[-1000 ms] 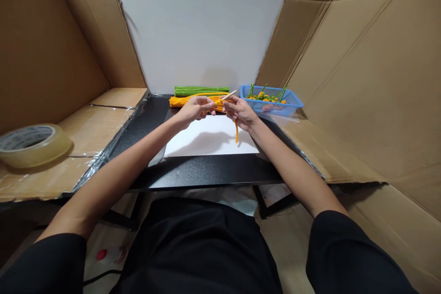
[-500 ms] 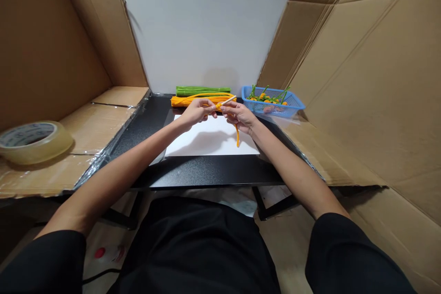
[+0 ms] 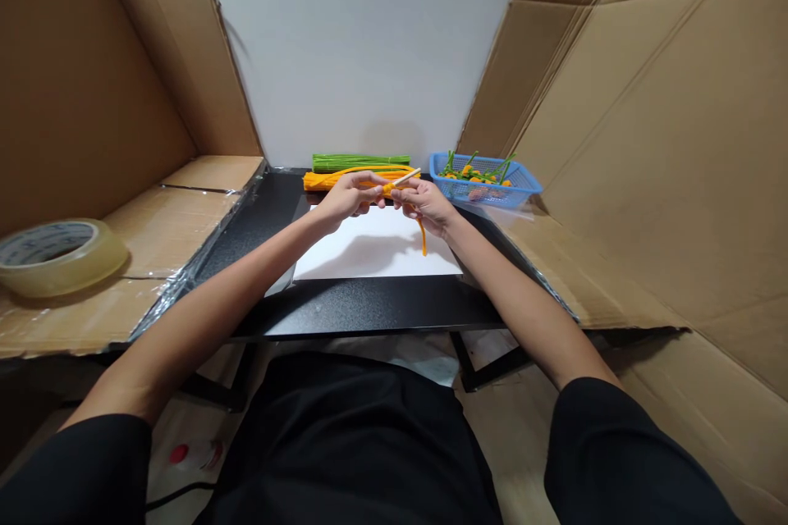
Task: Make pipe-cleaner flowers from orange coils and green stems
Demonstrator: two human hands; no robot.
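Both hands meet above a white sheet of paper [image 3: 369,250]. My left hand [image 3: 352,201] pinches an orange pipe cleaner [image 3: 423,239], which is wound around a thin pale stick [image 3: 406,178]. My right hand [image 3: 426,205] is closed on the pipe cleaner by the coil, and one loose end hangs below its fingers. The stick points up and to the right from between the hands. Behind them lie a bundle of orange pipe cleaners [image 3: 317,180] and a bundle of green pipe cleaners [image 3: 360,161]. Fingers partly hide the coil.
A blue plastic basket [image 3: 520,195] at the back right holds small orange and green pieces. A roll of clear tape [image 3: 92,267] rests on cardboard at the left. Cardboard walls flank the black table [image 3: 369,308]. A red-capped bottle [image 3: 197,454] lies below.
The loose end of the pipe cleaner hangs slightly shorter below my right hand. Both hands keep their grip at the coil, and the whole view has shifted slightly.
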